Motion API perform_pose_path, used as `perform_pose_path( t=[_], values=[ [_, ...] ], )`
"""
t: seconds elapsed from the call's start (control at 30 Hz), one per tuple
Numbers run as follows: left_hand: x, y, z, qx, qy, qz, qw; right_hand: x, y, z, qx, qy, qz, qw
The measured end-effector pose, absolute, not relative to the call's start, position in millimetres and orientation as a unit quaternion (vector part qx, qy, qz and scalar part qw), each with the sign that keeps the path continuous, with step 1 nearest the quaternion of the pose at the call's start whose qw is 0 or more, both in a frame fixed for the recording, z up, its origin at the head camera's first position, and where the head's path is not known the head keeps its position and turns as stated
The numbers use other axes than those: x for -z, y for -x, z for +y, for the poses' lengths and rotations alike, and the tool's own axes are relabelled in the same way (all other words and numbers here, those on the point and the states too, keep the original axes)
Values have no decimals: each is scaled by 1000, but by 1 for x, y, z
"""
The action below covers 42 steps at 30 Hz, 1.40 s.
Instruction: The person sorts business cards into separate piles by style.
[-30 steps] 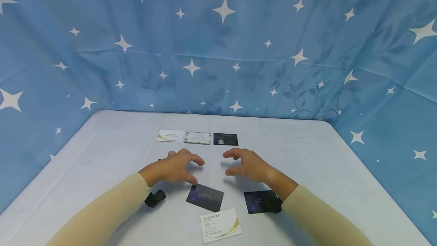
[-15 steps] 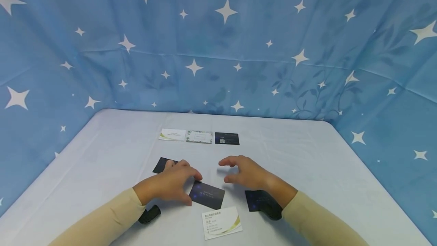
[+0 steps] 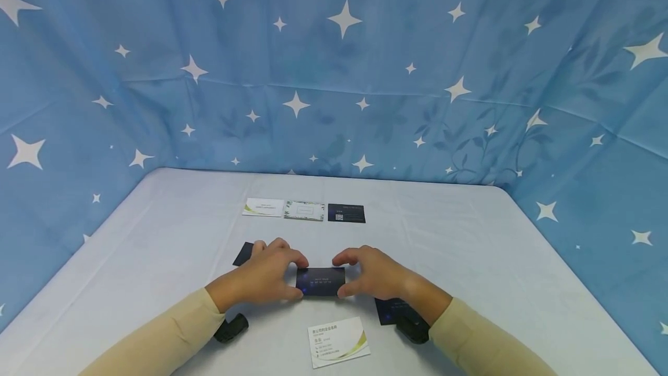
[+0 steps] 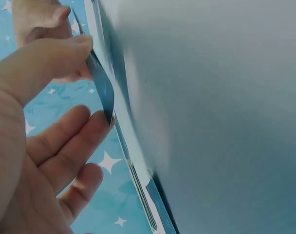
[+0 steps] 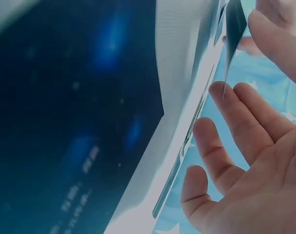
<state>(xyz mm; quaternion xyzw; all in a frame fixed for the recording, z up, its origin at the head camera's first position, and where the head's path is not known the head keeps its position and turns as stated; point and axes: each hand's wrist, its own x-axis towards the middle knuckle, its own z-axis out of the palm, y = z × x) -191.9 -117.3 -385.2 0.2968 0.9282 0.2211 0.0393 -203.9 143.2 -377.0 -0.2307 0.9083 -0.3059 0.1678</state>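
A dark business card (image 3: 320, 281) with small pale print is held between both hands, bowed slightly and raised above the table. The left hand (image 3: 263, 276) pinches its left end between thumb and forefinger. At the opposite end, the right hand (image 3: 376, 274) pinches the card likewise. The left wrist view shows the curved card edge-on (image 4: 103, 87) with the left thumb on its face. Part of another dark card (image 3: 243, 254) shows beyond the left hand. Below the right wrist lies a third dark card (image 3: 387, 312), partly covered.
A white card (image 3: 338, 342) with a green-gold curve lies nearest the person. Farther back, a row holds a white card (image 3: 262, 207), a flower-bordered card stack (image 3: 304, 210) and a black card (image 3: 347, 213). Behind the white table (image 3: 443, 237) hangs a blue star curtain (image 3: 334, 74).
The middle dark card has been picked up from the table and turned square to the person. The left hand came down onto it first, then the right hand closed on its other end.
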Motion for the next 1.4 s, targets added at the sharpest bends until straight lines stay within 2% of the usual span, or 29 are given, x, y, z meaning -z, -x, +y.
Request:
perform_pose_path(
  t=[0.1, 0.3, 0.53, 0.93, 1.4],
  values=[
    [383, 194, -115, -230, -287, 929, 28, 377, 202, 144, 284, 244, 915, 149],
    [378, 203, -110, -233, -268, 934, 14, 379, 203, 149, 222, 264, 936, 71],
    [372, 231, -98, -227, -258, 939, 8, 378, 223, 156, 220, 248, 943, 23],
    [374, 282, -69, -203, -218, 954, 35, 383, 272, 172, 182, 179, 967, 3],
    [379, 324, -44, -225, -176, 957, 52, 381, 306, 179, 210, 124, 970, 22]
  ],
)
